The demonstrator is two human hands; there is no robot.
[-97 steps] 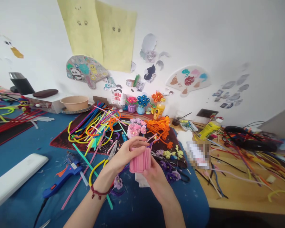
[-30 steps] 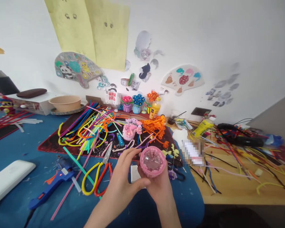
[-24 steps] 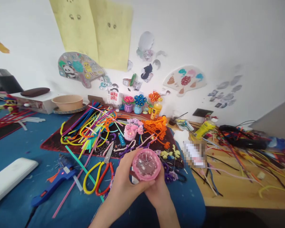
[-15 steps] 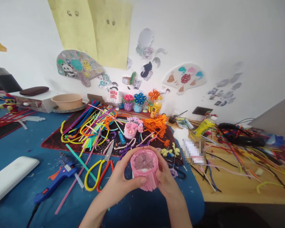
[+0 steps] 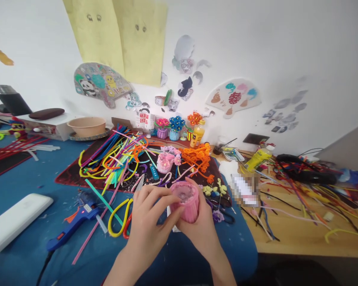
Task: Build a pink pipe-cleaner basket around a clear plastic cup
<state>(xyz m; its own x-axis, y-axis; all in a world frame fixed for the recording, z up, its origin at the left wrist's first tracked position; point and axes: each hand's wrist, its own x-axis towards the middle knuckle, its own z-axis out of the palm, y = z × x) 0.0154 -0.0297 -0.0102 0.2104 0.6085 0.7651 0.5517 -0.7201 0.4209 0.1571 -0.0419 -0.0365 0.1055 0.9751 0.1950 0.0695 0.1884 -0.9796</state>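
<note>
A pink pot (image 5: pixel 191 212), its side ribbed with fuzzy pipe cleaners, is tilted so that its clear inside shows. My right hand (image 5: pixel 201 236) is wrapped round its right side and underneath, holding it above the blue table. At the left rim, my left hand (image 5: pixel 150 222) pinches with thumb and fingers; whether a loose bit is between them cannot be made out. A white piece, partly hidden, shows below the pot. Scissors (image 5: pixel 118 222) with yellow and red handles lie left of my left hand, partly covered by it.
A blue glue gun (image 5: pixel 74 226) and a white oblong case (image 5: pixel 20 220) lie at left. Behind the hands are piled pipe cleaners (image 5: pixel 116 155), a pink flower pot (image 5: pixel 164 163) and orange pieces (image 5: pixel 197 157). Bottles and finished flower pots stand by the wall.
My left hand has shifted from the pot's side to a pinch at its rim. The pot has tilted and moved slightly right, with my right hand still round it.
</note>
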